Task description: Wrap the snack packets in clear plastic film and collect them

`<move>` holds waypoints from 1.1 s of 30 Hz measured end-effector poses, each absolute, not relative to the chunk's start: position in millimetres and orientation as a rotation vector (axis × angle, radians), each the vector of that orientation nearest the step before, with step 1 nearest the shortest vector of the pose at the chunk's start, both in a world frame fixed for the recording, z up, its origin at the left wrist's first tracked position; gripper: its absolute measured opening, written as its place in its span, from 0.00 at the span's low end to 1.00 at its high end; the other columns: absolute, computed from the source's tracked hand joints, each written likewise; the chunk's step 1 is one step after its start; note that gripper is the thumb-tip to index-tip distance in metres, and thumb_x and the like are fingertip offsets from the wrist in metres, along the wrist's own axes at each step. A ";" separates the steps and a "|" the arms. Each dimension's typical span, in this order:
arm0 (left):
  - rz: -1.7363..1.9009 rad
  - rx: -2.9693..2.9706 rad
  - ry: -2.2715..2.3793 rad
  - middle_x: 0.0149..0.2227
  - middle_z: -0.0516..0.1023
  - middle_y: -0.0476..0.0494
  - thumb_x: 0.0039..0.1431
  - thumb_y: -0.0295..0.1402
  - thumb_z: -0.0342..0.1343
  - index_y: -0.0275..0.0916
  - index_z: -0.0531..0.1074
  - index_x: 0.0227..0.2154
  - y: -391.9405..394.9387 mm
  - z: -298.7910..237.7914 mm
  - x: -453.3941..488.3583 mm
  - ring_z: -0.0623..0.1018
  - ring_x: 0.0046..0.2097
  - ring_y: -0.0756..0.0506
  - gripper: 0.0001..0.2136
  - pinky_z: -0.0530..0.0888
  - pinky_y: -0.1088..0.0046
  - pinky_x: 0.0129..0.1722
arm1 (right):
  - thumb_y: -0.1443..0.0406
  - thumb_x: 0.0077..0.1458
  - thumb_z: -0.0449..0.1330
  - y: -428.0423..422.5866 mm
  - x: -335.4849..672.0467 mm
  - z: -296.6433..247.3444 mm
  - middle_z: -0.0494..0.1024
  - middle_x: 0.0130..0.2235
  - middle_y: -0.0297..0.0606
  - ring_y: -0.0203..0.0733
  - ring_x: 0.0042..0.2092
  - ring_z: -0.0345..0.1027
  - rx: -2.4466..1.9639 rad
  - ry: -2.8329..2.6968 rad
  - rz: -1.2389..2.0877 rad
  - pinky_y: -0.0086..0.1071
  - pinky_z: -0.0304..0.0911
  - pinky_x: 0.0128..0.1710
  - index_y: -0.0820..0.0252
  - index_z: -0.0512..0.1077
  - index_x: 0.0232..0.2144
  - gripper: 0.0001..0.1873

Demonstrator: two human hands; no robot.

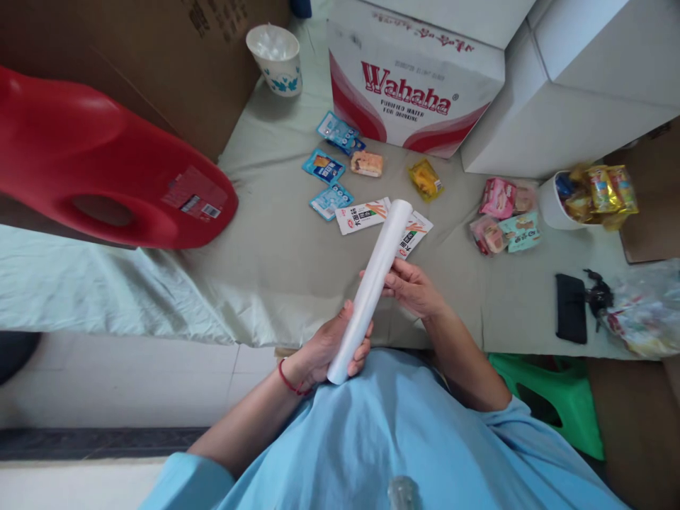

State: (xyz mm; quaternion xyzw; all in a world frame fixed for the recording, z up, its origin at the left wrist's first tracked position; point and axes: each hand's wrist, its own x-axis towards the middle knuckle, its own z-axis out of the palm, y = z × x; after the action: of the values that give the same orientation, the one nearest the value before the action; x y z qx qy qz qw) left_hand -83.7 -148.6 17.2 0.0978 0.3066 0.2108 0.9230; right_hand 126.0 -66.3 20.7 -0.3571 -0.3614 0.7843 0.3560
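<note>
A long roll of whitish plastic film [372, 287] slants in front of my body, its upper end over the cloth-covered table. My left hand [326, 347], a red cord round its wrist, is wrapped about the lower part. Higher up, my right hand [417, 289] holds the roll from the right side, some fingertips hidden behind it. Beyond the upper end lie two white snack packets [362, 215], one partly covered by the roll. Several blue sachets [324, 166], a wrapped pastry [366, 163] and a yellow packet [425, 178] lie farther back.
A big red jug [117, 170] stands at the left, near a paper cup [276, 64]. A Wahaha carton [409, 85] is at the back. To the right are pink and green snacks [507, 212], a white tub [557, 205], a black phone [571, 308] and a green stool [563, 397].
</note>
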 end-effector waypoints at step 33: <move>0.638 0.574 1.086 0.25 0.76 0.50 0.56 0.69 0.56 0.40 0.67 0.35 -147.2 32.2 -59.9 0.74 0.21 0.51 0.32 0.67 0.78 0.20 | 0.46 0.42 0.77 -62.9 100.2 28.2 0.81 0.36 0.34 0.41 0.37 0.76 -1.284 -0.861 1.735 0.33 0.73 0.36 0.57 0.73 0.39 0.30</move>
State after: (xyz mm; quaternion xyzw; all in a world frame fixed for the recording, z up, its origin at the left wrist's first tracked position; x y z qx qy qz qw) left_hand -59.9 -147.2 32.2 0.2646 0.5006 0.2943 0.7699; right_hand 100.2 -62.9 28.2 -0.5071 -0.3400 0.6849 0.3977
